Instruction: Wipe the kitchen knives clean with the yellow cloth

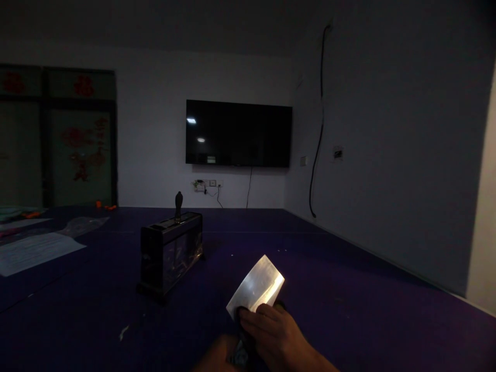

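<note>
A cleaver (256,284) with a broad shiny blade is raised in front of me, tilted up to the right. My right hand (281,333) is closed around it at the base of the blade, its fingers curled across the lower edge. Dark rounded parts show on both sides of these fingers; their kind is unclear in the low light. My left hand (219,354) is at the bottom edge, blurred and partly cut off, beside a dark piece below the blade. Left of the hands stands a black knife block (172,253) with clear sides and one black handle (179,206) sticking up from its top.
The dark purple tabletop (329,310) stretches to the far wall. At left lie a printed sheet (39,250), clear plastic wrapping (83,226) and small orange items (104,205). A television (239,134) hangs on the far wall; a black cable (321,113) runs down the right wall.
</note>
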The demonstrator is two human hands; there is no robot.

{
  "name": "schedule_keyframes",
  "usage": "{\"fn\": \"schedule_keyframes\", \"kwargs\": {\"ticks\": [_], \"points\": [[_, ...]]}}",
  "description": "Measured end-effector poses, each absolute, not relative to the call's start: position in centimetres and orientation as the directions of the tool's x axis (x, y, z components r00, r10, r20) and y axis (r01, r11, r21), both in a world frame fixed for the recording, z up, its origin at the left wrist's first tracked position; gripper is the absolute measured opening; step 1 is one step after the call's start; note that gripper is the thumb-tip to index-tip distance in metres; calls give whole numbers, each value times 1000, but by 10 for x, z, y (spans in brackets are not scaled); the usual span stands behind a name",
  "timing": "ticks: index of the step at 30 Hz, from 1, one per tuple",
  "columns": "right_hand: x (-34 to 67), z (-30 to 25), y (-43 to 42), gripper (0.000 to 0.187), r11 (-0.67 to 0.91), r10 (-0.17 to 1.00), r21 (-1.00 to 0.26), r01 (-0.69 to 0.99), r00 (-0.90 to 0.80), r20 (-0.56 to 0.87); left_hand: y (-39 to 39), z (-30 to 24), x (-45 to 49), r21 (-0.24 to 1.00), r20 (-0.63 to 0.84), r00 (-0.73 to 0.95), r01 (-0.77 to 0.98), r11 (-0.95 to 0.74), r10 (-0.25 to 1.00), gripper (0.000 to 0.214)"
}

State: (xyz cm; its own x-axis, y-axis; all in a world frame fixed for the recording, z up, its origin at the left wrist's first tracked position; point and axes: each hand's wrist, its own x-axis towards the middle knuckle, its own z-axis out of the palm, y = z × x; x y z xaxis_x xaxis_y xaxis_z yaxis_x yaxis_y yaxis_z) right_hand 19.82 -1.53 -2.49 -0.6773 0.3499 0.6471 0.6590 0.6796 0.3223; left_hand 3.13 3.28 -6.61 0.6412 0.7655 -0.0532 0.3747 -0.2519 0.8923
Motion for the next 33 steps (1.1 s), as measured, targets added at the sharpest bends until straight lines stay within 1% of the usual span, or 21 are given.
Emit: {"fn": "schedule_keyframes", "kwargs": {"ticks": [3,5,7,10,13,17,21,26,30,33], "points": [[208,-29,-8,41,648,382,256,717,-598,705,34,-65,28,899,-46,675,349,-264,736,34],[217,-31,-1,45,611,430,161,775,-496,754,34,-67,26,905,-57,683,344,-252,728,32],[228,-34,5,48,546,492,51,836,-370,788,35,-71,25,911,-83,666,352,-215,741,28],[242,-38,14,49,437,546,-85,896,-189,816,35,-76,24,920,-108,659,350,-177,744,23],[250,-42,21,48,341,574,-162,926,-68,816,36,-76,26,917,-126,665,362,-170,736,18],[253,-45,24,46,301,591,-164,939,-49,805,37,-74,28,905,-138,645,390,-169,751,13],[253,-46,24,45,292,585,-172,941,-34,810,38,-78,29,895,-118,626,404,-191,771,15],[253,-48,24,46,272,570,-186,944,-2,822,39,-83,29,879,-151,593,446,-167,791,15],[250,-48,22,49,315,573,-150,937,-62,817,38,-85,25,910,-98,585,381,-166,805,18],[243,-47,18,54,376,587,-102,921,-151,796,37,-85,23,919,-106,570,370,-139,815,17]]}}
